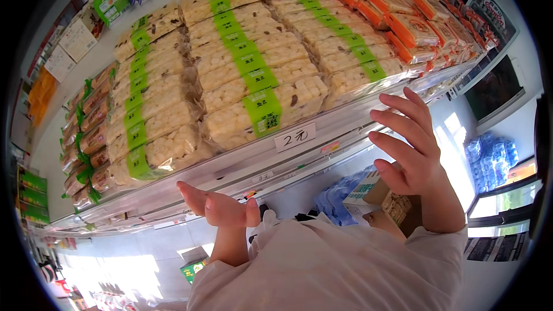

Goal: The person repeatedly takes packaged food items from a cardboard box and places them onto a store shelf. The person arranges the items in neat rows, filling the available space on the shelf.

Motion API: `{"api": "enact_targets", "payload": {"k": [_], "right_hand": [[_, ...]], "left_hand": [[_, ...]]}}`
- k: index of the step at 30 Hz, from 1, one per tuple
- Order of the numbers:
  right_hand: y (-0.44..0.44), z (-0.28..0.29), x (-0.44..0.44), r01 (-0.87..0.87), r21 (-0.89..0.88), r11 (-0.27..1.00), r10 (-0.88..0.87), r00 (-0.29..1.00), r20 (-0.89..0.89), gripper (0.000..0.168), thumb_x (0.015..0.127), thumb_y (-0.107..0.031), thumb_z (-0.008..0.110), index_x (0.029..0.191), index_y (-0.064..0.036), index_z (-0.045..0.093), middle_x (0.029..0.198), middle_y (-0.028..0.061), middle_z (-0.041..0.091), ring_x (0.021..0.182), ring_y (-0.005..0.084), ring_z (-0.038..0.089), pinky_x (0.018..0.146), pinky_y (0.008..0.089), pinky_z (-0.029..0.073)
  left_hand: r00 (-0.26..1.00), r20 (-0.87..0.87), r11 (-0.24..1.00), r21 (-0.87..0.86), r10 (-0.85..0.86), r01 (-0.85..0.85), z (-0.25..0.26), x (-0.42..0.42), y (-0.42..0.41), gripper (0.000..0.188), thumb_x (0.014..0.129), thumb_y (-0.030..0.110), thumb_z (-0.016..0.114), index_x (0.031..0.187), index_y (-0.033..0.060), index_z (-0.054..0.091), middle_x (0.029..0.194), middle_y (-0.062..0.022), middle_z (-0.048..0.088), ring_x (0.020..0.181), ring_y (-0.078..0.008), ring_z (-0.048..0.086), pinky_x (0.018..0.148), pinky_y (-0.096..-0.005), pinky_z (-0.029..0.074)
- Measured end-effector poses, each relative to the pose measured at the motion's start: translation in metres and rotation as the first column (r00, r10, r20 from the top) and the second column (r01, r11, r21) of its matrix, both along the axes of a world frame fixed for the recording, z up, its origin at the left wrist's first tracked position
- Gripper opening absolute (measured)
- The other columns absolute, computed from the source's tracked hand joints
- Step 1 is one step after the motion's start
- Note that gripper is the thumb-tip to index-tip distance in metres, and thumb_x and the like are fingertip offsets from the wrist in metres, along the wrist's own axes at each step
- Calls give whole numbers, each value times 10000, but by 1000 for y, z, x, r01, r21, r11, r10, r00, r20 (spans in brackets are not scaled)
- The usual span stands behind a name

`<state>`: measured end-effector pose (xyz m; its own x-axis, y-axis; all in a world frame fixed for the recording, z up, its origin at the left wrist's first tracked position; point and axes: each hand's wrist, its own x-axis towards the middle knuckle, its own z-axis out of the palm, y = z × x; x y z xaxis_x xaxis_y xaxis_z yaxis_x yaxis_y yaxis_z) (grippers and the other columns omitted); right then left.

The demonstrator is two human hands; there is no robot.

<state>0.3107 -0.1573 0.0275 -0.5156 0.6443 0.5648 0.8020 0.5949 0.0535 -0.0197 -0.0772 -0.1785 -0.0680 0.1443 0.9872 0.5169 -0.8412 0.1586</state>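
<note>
Rows of clear-wrapped puffed-grain cakes with green labels (pixel 259 110) cover the shelf before me, in three columns. My left hand (pixel 224 207) is held just below the shelf's front edge, palm partly up, with nothing in it. My right hand (pixel 410 147) is raised at the right, near the shelf edge, its fingers spread and bent, holding nothing. A handwritten price tag (pixel 295 137) is fixed to the shelf edge between the hands. Beyond my right hand lie stacked orange-and-clear snack packets (pixel 412 30). Brown snacks in green-tied wrappers (pixel 93 138) fill the left end.
An open cardboard box (pixel 410 220) with wrapped cakes in it stands on the floor below my right hand. Beside it are blue-wrapped packs (pixel 339 194). More bottle packs (pixel 490 162) stand at the far right. Lower shelf edges (pixel 268 177) run under the top shelf.
</note>
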Motion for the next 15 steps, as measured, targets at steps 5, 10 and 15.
{"api": "enact_targets", "payload": {"k": [5,10,15], "right_hand": [[-76,-97,76,339,-117,934,-356,839,-411,242,849,-54,708,1089,-45,740,1222,174,735,1204,413,684,1024,521,545],[-157,-169,146,589,-363,722,-690,567,-450,163,945,5,676,1095,32,731,1130,163,750,1029,289,733,897,347,568],[-211,-198,194,550,-653,520,-846,439,-304,211,963,-60,702,1157,20,723,1071,169,745,962,297,727,849,372,568]], "left_hand": [[996,-78,998,-60,-30,25,3,53,-10,787,902,331,638,1595,44,396,1678,-356,254,1576,-502,247,1287,-635,167],[986,-130,980,-182,-103,78,9,103,-30,690,943,296,648,1545,32,441,1650,-345,305,1563,-469,287,1256,-608,214],[933,-198,916,-331,-302,226,2,171,-61,565,940,195,633,1445,-28,513,1573,-338,438,1486,-453,415,1215,-543,331]]}}
